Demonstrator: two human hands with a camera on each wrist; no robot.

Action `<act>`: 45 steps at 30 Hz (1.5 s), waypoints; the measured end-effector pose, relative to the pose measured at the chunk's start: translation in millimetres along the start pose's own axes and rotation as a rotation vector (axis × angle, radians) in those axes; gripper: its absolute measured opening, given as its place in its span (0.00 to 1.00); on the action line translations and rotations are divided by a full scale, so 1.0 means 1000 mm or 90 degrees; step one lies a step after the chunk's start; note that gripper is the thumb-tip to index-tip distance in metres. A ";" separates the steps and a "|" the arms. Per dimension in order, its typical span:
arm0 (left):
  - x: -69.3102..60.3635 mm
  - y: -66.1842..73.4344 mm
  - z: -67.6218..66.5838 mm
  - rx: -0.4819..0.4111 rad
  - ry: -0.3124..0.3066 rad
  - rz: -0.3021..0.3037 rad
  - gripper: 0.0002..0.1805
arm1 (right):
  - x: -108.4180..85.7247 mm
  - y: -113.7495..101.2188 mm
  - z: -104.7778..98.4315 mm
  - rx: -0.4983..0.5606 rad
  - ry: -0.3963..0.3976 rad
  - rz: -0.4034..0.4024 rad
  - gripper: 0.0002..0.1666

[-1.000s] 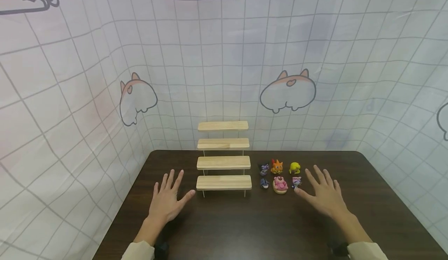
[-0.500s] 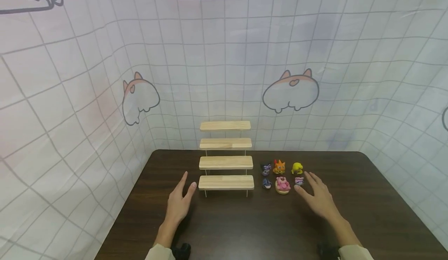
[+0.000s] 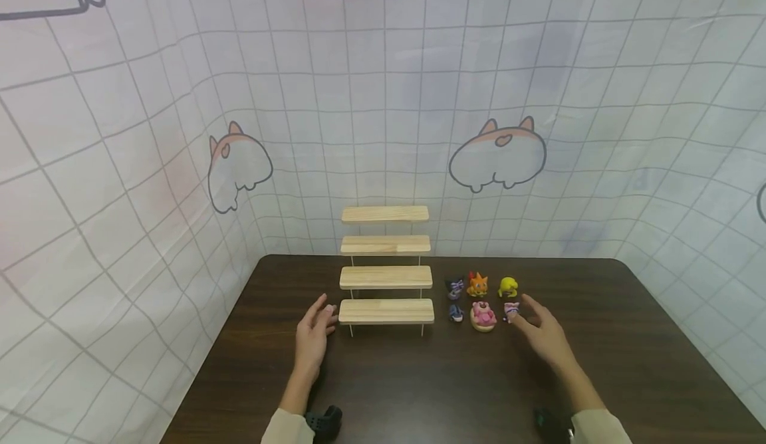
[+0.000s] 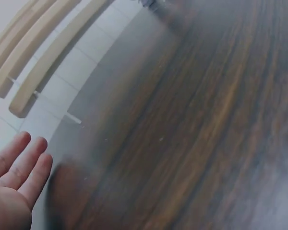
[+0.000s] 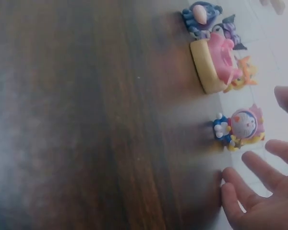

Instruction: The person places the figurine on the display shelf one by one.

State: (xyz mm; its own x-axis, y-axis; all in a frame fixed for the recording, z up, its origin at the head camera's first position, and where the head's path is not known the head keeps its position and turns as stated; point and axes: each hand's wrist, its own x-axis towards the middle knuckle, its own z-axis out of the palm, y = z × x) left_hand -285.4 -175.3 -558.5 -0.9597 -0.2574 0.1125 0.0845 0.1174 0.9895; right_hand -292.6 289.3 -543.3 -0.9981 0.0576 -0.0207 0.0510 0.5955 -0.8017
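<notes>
My right hand (image 3: 546,337) hovers with spread fingers beside a small pink-and-blue cat figurine (image 3: 511,311), thumb near its front and index finger at its right. In the right wrist view, the cat figurine (image 5: 241,125) stands between thumb and fingers, apparently untouched. My left hand (image 3: 312,341) is at the left end of a four-tier wooden display stand (image 3: 386,311), its fingers loosely bent and holding nothing. In the left wrist view, the left hand's fingers (image 4: 25,165) appear below the stand's boards (image 4: 53,62).
Other figurines stand left of and behind the cat: a pink bear (image 3: 483,316) on a tan base, a yellow figure (image 3: 508,288), an orange one (image 3: 477,285), a purple-black one (image 3: 455,288) and a dark blue one (image 3: 456,313). Patterned cloth (image 3: 383,131) rises behind the dark table (image 3: 419,391).
My left hand has moved right and its spread fingers have drawn in and bent. The right hand has shifted slightly, its fingers closer together, thumb and index now flanking the cat figurine.
</notes>
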 end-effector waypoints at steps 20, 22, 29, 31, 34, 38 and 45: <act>0.008 -0.002 0.014 -0.115 -0.022 -0.098 0.23 | 0.021 0.018 0.002 0.092 -0.010 0.038 0.42; 0.008 0.001 0.013 -0.123 -0.027 -0.102 0.23 | 0.022 0.018 0.002 0.085 -0.015 0.041 0.42; 0.015 -0.009 0.015 -0.119 -0.016 -0.102 0.22 | 0.025 0.016 0.003 0.075 -0.014 0.043 0.42; 0.015 -0.008 0.015 -0.123 -0.015 -0.102 0.22 | 0.025 0.016 0.004 0.078 -0.013 0.040 0.42; 0.014 -0.008 0.015 -0.129 -0.012 -0.103 0.23 | 0.025 0.016 0.005 0.083 -0.006 0.032 0.40; 0.014 -0.008 0.015 -0.132 -0.009 -0.104 0.21 | 0.024 0.016 0.007 0.090 0.003 0.027 0.37; 0.012 -0.010 0.013 -0.143 -0.013 -0.104 0.22 | 0.022 0.016 0.008 0.087 0.008 0.036 0.38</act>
State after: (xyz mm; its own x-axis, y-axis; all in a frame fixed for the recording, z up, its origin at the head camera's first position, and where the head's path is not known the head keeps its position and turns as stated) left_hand -301.1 -166.9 -567.8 -0.9704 -0.2365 -0.0497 -0.0166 -0.1400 0.9900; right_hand -313.8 293.7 -560.9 -0.9932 0.0982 -0.0621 0.1017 0.4766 -0.8732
